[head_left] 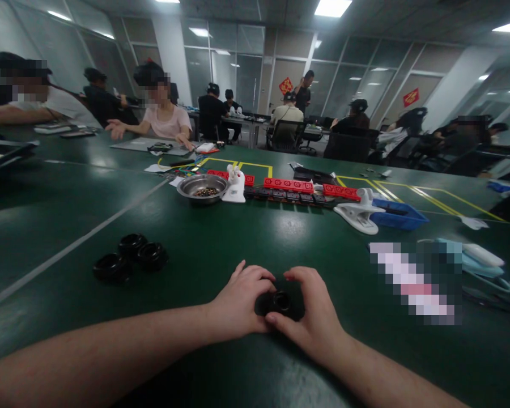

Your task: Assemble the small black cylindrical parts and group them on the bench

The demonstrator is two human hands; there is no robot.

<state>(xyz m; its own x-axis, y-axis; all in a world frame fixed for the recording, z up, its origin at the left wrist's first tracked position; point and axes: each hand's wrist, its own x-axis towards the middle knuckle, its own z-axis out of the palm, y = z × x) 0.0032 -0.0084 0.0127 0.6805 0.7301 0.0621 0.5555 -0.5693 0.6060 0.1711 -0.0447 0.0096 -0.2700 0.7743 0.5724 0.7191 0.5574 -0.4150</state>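
A small black ring-shaped part (281, 301) rests on the green table between my two hands. My left hand (245, 299) curls around its left side, fingers bent against it. From the right, my right hand (314, 309) arches with thumb and index finger apart; the thumb tip is close to the part's near edge, and whether it touches is unclear. To the left stand three similar black round parts, one (111, 267) nearest me, one (131, 243) behind and one (152, 256) to the right.
Across the green table (221, 238) are a metal bowl (202, 190) of small pieces, white clamps (235, 187), a row of red blocks (288, 185) and a blue tray (402, 215). A pale blue item (471, 258) lies right. Several people sit beyond.
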